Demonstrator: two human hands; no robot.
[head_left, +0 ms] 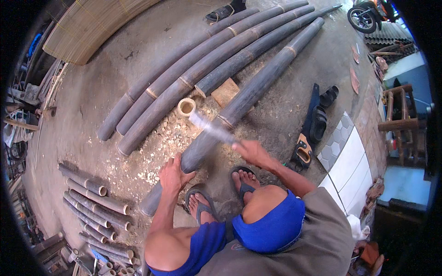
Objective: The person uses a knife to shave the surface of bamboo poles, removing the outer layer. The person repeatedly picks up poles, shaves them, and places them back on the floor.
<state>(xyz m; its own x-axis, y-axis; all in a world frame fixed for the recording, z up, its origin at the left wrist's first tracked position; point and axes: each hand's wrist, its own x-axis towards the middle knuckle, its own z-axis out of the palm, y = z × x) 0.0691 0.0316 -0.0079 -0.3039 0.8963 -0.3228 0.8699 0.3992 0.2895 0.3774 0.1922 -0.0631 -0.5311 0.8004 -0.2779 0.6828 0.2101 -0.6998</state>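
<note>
A long dark bamboo pole (258, 92) slants across the floor in front of me, its near end beside my left foot. My left hand (172, 174) is wrapped over the pole close to that end. In my right hand (251, 152) is a machete (209, 127), its pale blade smeared by motion and lying across the pole near a joint. Whether the blade touches the bamboo I cannot tell. Beyond the blade tip stands a short hollow bamboo piece (186, 107). A wooden block (226, 92) lies against the pole's far side.
Several long bamboo poles (184, 83) lie side by side ahead, with pale chips (147, 156) scattered nearby. Short cut bamboo lengths (94, 209) are at left. To my right are a handsaw (305, 146), black sandals (318, 123) and white tiles (347, 161). A motorbike wheel (362, 19) stands far right.
</note>
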